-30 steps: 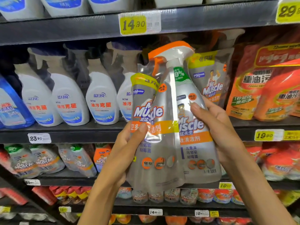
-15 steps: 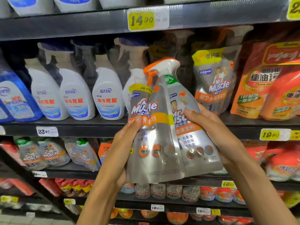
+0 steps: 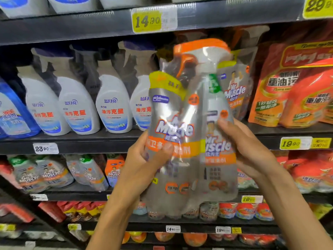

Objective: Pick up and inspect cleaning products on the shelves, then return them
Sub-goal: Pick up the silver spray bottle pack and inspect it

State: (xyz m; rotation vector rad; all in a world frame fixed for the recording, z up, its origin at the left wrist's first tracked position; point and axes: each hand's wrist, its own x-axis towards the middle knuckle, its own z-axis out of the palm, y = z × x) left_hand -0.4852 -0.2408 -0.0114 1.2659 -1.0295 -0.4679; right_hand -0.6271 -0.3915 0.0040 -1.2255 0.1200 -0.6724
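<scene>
Pack (image 3: 191,134): a silver Mr Muscle twin pack in clear wrap, held upright in front of the shelves, clear of every shelf board.
Pack contents: a refill pouch (image 3: 169,112) on the left with a yellow band across its top; a spray bottle (image 3: 216,123) on the right with an orange and white trigger head (image 3: 201,51).
Pack label: "Mr Muscle" in white letters on both halves, with an orange band below the name. Smaller print is blurred and cannot be read.
Left hand (image 3: 144,165): grasps the pack's left edge, thumb laid across the front on the orange band, fingers hidden behind the pack.
Right hand (image 3: 250,152): grasps the pack's right edge, thumb tip pressed on the front of the bottle, fingers wrapped behind.
Middle shelf (image 3: 81,143): a row of white spray bottles (image 3: 113,107) with dark heads stands to the left of the pack; a blue bottle (image 3: 10,116) at the far left.
Behind pack: a second Mr Muscle pack (image 3: 236,91) stands on the same shelf, partly covered.
Right of pack: orange pouches (image 3: 292,91) with Chinese lettering.
Price tags: a yellow tag (image 3: 147,21) reading 14.90 on the upper shelf edge; a white tag (image 3: 45,148) reading 23.90 and another yellow tag (image 3: 295,143) reading 19.90 on the middle shelf edge.
Lower shelves: more silver Mr Muscle packs (image 3: 43,174) at the left and orange packs (image 3: 311,174) at the right.
</scene>
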